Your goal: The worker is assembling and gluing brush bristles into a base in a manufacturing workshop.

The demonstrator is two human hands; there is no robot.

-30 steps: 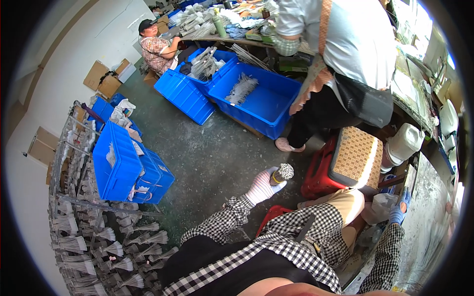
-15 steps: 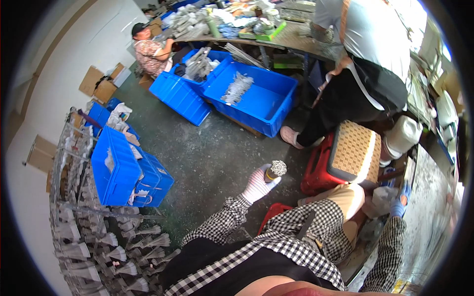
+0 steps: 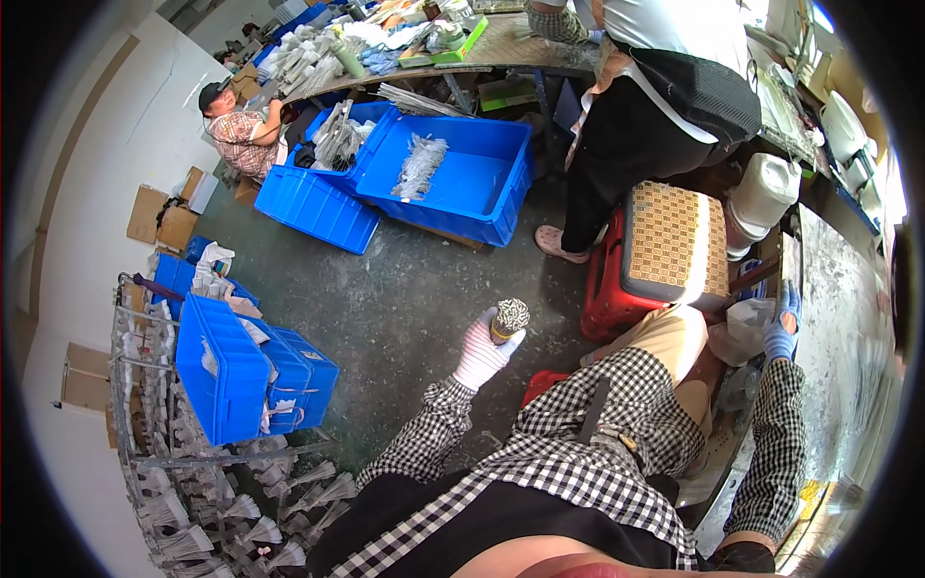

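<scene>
My left hand (image 3: 481,353), in a white glove with pinkish stripes, is closed round a thick bundle (image 3: 511,315) held up over the floor. The bundle's round end is speckled black and white, with a yellowish band below it; what it is made of is too small to tell. At the right, my right hand (image 3: 782,330), in a blue glove, lies along the edge of a worn grey worktable (image 3: 838,299). Its fingers stretch out along that edge, partly hidden, and nothing shows in them.
A red stool (image 3: 604,294) with a patterned cushion (image 3: 673,241) stands ahead right, beside white jugs (image 3: 766,188). Blue bins (image 3: 506,197) sit below a cluttered bench (image 3: 511,48). Left are more blue bins (image 3: 226,371) and a rack of fan-shaped pieces (image 3: 173,515). Two people work beyond.
My view has shifted, and my left hand with the bundle appears slightly higher and further left. The standing person's arm now reaches over the bench. My right hand stays at the table edge.
</scene>
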